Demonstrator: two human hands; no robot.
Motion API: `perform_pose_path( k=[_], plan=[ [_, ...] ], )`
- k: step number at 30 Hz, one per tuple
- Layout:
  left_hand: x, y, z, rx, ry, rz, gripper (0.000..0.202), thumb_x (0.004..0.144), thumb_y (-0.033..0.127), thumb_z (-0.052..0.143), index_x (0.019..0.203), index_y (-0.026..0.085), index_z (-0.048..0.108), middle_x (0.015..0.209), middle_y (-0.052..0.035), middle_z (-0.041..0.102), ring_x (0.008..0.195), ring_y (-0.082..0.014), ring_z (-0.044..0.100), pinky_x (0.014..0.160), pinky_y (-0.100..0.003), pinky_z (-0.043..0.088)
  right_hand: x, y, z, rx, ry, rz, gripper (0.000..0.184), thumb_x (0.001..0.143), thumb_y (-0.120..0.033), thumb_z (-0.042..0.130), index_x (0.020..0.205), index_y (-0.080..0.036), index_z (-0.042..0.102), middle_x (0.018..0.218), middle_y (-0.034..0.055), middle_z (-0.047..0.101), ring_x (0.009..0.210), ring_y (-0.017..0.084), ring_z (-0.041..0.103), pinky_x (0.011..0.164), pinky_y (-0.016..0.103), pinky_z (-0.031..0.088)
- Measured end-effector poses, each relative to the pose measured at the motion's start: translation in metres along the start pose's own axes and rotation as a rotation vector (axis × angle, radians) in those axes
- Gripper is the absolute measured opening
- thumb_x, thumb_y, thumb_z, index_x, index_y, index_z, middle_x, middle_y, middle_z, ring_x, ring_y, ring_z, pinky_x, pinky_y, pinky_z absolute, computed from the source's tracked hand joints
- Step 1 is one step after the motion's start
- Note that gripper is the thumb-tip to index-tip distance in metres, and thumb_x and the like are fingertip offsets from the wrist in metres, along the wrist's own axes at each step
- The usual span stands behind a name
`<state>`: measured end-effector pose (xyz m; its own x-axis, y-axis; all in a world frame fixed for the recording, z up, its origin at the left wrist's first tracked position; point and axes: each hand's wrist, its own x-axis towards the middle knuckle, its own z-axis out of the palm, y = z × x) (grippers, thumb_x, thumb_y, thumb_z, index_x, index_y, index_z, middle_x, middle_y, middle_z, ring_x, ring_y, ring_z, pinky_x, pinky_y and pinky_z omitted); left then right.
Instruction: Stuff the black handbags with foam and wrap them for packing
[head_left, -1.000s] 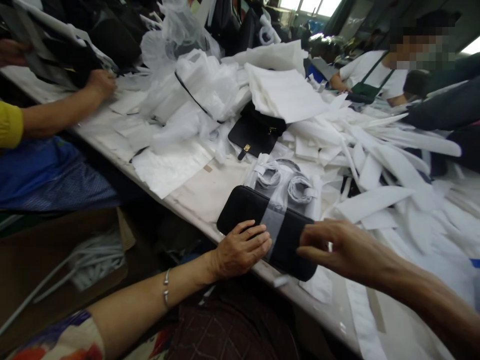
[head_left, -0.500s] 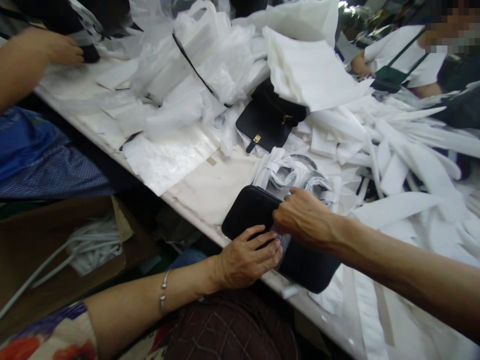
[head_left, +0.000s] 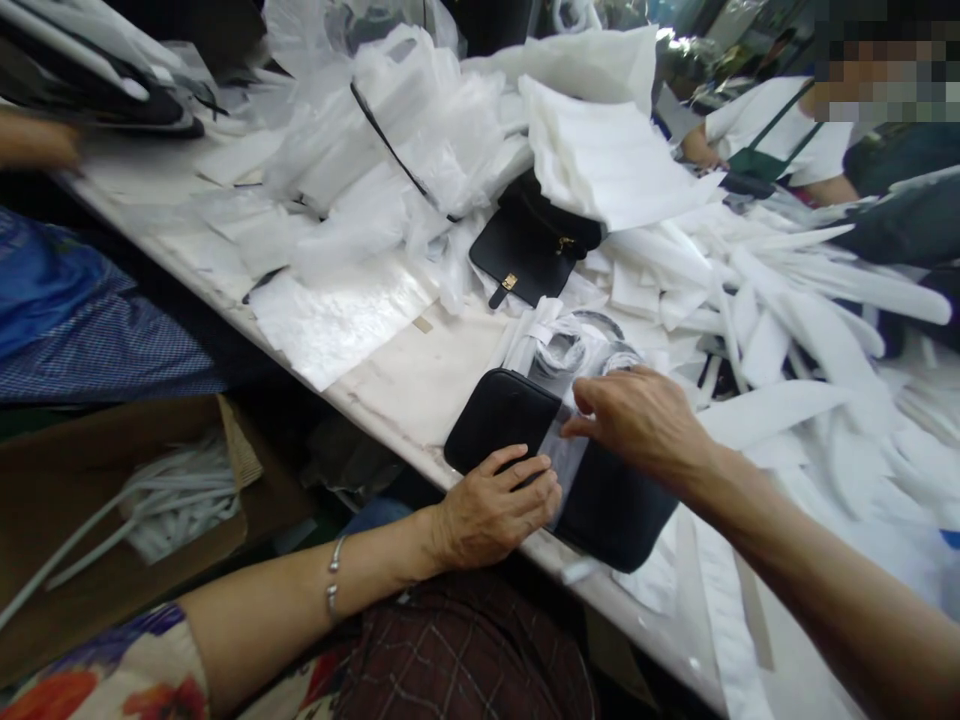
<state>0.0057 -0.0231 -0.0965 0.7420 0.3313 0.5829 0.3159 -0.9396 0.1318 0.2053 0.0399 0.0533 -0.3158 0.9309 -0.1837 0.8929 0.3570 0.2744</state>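
Note:
A black bag (head_left: 499, 420) lies at the table's front edge, with a band of clear plastic film (head_left: 564, 460) across its middle. My left hand (head_left: 499, 510) rests on the bag and the film's near edge, fingers stretched out flat. Above the film, my right hand (head_left: 637, 415) is curled, thumb and forefinger close together at its edge. What those fingers hold, if anything, I cannot make out. Wrapped handles or straps (head_left: 562, 345) in white and clear covering lie against the bag's far side.
Another black bag (head_left: 525, 250) with a gold clasp lies beyond, partly under white foam sheets (head_left: 600, 150). Clear plastic bags (head_left: 405, 130) heap behind; white foam strips (head_left: 795, 330) cover the right. A cardboard box (head_left: 247, 470) stands below left. Another person's hand (head_left: 37, 142) is at far left; a person (head_left: 780, 135) sits opposite.
My right hand has shifted slightly right and up, uncovering more of the film across the bag. My left hand stays put. The other person's hand at far left has drawn back.

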Motion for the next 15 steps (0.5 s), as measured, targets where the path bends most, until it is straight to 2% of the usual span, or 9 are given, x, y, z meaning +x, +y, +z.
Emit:
perform_pose_path(
  k=[2,5,7,9,10,12,13,15],
  plan=[
    [0.001,0.001,0.001,-0.008,-0.005,-0.006,0.03,0.094,0.017,0.048,0.122,0.013,0.06,0.128,-0.0091,0.064,0.131,-0.0232,0.05,0.113,-0.043,0.038,-0.007,-0.001,0.007,-0.006,0.071,0.105,0.029,0.083,-0.048,0.069,0.079,-0.02,0.063,0.069,0.0042,0.066,0.064,0.02,0.059,0.06,0.03,0.028],
    [0.003,0.004,-0.004,-0.034,-0.011,-0.006,0.031,0.095,0.016,0.047,0.123,0.013,0.059,0.127,-0.0099,0.065,0.131,-0.0233,0.05,0.114,-0.043,0.037,-0.029,-0.001,0.006,0.131,0.308,0.271,0.023,0.086,-0.042,0.067,0.081,-0.021,0.062,0.075,0.0031,0.067,0.067,0.019,0.06,0.063,0.03,0.034],
    [0.002,0.004,-0.015,-0.09,0.014,-0.012,0.031,0.095,0.016,0.047,0.124,0.014,0.058,0.126,-0.0098,0.065,0.131,-0.0221,0.05,0.114,-0.042,0.037,-0.053,-0.006,0.006,0.274,0.434,0.276,0.022,0.09,-0.042,0.062,0.082,-0.021,0.063,0.078,0.003,0.066,0.071,0.02,0.06,0.069,0.032,0.039],
    [-0.001,-0.001,-0.029,-0.145,0.096,-0.079,0.035,0.093,0.016,0.05,0.129,0.016,0.054,0.131,-0.011,0.061,0.134,-0.023,0.047,0.115,-0.044,0.037,-0.081,-0.016,0.016,0.356,0.541,0.269,0.024,0.093,-0.043,0.055,0.089,-0.022,0.066,0.088,0.0057,0.068,0.084,0.022,0.062,0.081,0.036,0.042],
    [-0.004,-0.007,-0.036,-0.161,0.154,-0.16,0.04,0.093,0.017,0.051,0.133,0.018,0.051,0.136,-0.0124,0.057,0.137,-0.0247,0.043,0.116,-0.046,0.036,-0.094,-0.021,0.025,0.38,0.602,0.304,0.027,0.094,-0.045,0.054,0.097,-0.022,0.067,0.097,0.0078,0.068,0.093,0.025,0.062,0.087,0.039,0.042],
    [-0.009,-0.024,-0.046,-0.209,0.259,-0.428,0.052,0.092,0.024,0.057,0.141,0.02,0.041,0.145,-0.0158,0.047,0.142,-0.0294,0.035,0.115,-0.054,0.034,-0.114,-0.027,0.05,0.464,0.688,0.482,0.041,0.09,-0.053,0.054,0.114,-0.021,0.064,0.116,0.0117,0.064,0.107,0.03,0.059,0.093,0.044,0.042],
    [-0.01,-0.035,-0.049,-0.276,0.284,-0.591,0.058,0.09,0.029,0.06,0.143,0.019,0.037,0.148,-0.0182,0.043,0.142,-0.032,0.035,0.114,-0.056,0.035,-0.121,-0.027,0.064,0.552,0.687,0.607,0.052,0.087,-0.058,0.056,0.122,-0.02,0.06,0.122,0.0134,0.062,0.109,0.032,0.059,0.091,0.045,0.045],
    [-0.01,-0.057,-0.05,-0.536,0.252,-0.885,0.068,0.086,0.04,0.065,0.143,0.017,0.035,0.149,-0.0231,0.04,0.139,-0.0357,0.04,0.109,-0.058,0.04,-0.125,-0.025,0.091,0.828,0.594,0.82,0.073,0.08,-0.066,0.059,0.134,-0.017,0.051,0.129,0.0167,0.058,0.108,0.034,0.06,0.085,0.045,0.05]
  ],
)
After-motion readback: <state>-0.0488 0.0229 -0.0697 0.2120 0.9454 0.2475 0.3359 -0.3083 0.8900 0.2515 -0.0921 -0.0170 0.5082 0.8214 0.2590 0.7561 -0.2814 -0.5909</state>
